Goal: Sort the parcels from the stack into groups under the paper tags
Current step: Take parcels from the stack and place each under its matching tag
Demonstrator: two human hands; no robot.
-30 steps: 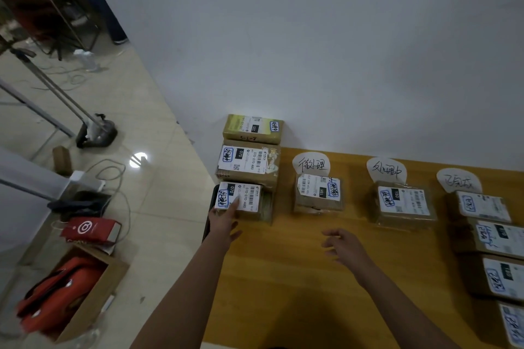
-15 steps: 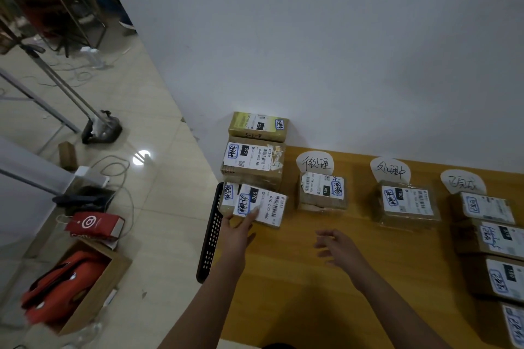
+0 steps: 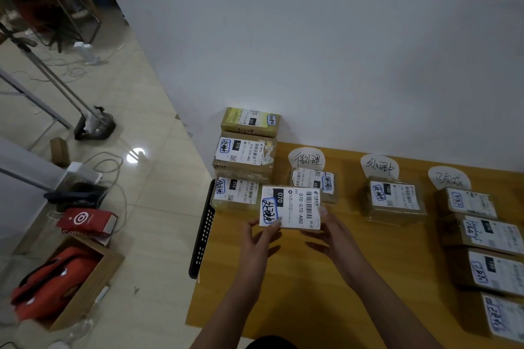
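Both hands on one small parcel faced with a white 070-070-A80 shipping label [image 3: 290, 207], held over the yellow wooden bench [image 3: 283, 278]. The left hand [image 3: 259, 238] has its grip pinched on the parcel's 7 o'clock corner, and the right hand [image 3: 330, 231] has its grip curled round the 5 o'clock corner. Stack of taped cardboard parcels [image 3: 243, 156] sits at 10 o'clock of it, at the bench corner by the wall. Three white handwritten paper tags [image 3: 380, 167] run from 1 to 3 o'clock, with sorted brown parcels [image 3: 394, 198] below them: one, one, then a column of four.
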